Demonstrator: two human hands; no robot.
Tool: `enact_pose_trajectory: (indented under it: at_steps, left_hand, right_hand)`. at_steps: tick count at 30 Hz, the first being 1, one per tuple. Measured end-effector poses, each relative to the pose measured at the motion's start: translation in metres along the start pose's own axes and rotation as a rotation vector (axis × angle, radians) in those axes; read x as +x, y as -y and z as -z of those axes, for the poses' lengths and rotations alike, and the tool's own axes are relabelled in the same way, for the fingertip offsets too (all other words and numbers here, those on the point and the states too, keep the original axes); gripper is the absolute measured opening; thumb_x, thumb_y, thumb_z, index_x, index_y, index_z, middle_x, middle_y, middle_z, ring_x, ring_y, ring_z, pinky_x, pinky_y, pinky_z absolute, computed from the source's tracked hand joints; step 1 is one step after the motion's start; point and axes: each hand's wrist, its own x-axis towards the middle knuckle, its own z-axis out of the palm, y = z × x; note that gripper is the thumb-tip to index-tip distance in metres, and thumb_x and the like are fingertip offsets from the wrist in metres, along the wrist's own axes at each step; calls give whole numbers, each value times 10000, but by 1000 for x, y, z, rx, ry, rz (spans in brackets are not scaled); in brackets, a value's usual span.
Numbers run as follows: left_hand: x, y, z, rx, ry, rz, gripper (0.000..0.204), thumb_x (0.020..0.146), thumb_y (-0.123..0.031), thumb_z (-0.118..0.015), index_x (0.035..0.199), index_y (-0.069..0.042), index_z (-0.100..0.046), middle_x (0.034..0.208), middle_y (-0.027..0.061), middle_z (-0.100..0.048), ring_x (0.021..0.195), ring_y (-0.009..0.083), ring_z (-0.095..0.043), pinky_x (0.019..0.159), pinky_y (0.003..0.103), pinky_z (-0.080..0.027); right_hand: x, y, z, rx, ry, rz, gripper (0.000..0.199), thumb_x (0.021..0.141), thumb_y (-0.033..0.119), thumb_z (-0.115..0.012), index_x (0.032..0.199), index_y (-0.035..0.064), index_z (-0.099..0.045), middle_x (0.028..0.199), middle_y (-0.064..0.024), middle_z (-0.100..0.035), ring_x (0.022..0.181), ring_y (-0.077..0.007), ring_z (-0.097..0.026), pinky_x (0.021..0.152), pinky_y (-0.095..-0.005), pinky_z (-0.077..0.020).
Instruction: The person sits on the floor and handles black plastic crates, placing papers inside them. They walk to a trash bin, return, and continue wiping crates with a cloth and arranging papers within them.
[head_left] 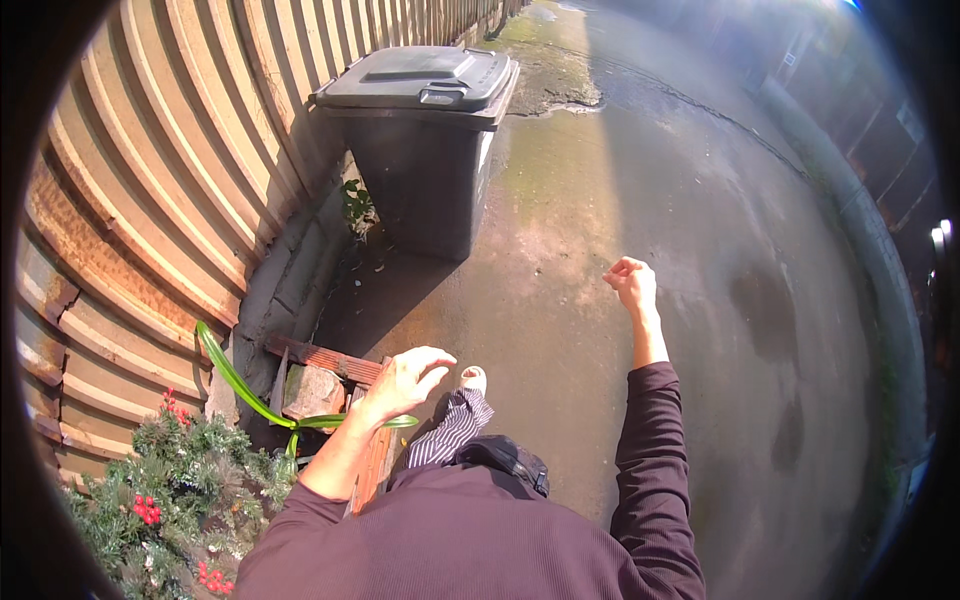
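Note:
My left hand [405, 384] hangs over the corner of a reddish-brown wooden frame [340, 362], its thumb apart from the bent fingers and nothing in it. A long green strap-shaped leaf [240, 380] passes below that hand, and its other leaf shows past the wrist. Inside the frame lies a rough stone or brick piece [313, 391]. My right hand [632, 287] is held out over the paved ground, its fingers curled in loosely with nothing visible in them. Ahead to the left stands a dark grey wheeled bin [420, 165] with its lid down.
A tan corrugated metal fence [170, 150], rusty in places, runs along the left above a low concrete base [285, 275]. Green foliage with red berries [190, 500] fills the lower left. The pavement [700, 220] has damp patches; a kerb [880, 240] curves along the right.

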Motion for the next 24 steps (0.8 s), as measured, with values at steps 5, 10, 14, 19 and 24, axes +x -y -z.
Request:
enact_pose_trajectory:
  at_steps: [5,10,14,19,24]
  left_hand:
    - [219,82,52,51,-139,51,218,836,-113,-549,1032,-38,-608,947,91,-638,836,168,-611,765,281,-474]
    - [451,144,110,223,-296,4,188,812,-133,-555,983,-62,-590,958,103,-621,923,247,-594,812,350,-471]
    - [573,212,149,675,-411,12,279,798,-99,-527,1075,-79,-541,1151,81,-522,1088,271,-473,916,415,-396]
    - [641,292,162,1175,-398,107,341,813,-95,-483,1153,-119,-502,1165,45,-496,1120,220,-439,896,479,-357]
    - [665,257,185,1070,-258,152,309,677,-7,-563,970,-105,-548,989,12,-560,949,210,-525,749,362,-437]
  right_hand:
    - [120,-17,-89,197,106,-190,192,697,41,-704,871,33,-622,707,-78,-646,636,-127,-615,607,-260,-484]
    - [86,-238,-166,411,167,-754,137,676,41,-723,779,-16,-654,626,-70,-633,520,-122,-588,477,-240,-472]
    - [42,-286,-136,688,29,-1432,22,739,38,-651,732,19,-643,595,-32,-599,380,-99,-432,345,-229,-353]
    - [126,-419,-165,635,-250,-1636,72,754,102,-674,694,109,-636,588,29,-568,410,-91,-426,371,-215,-339]
    - [418,-349,-186,797,-237,-1158,133,745,85,-705,837,47,-617,701,-16,-611,544,-107,-542,468,-211,-423]
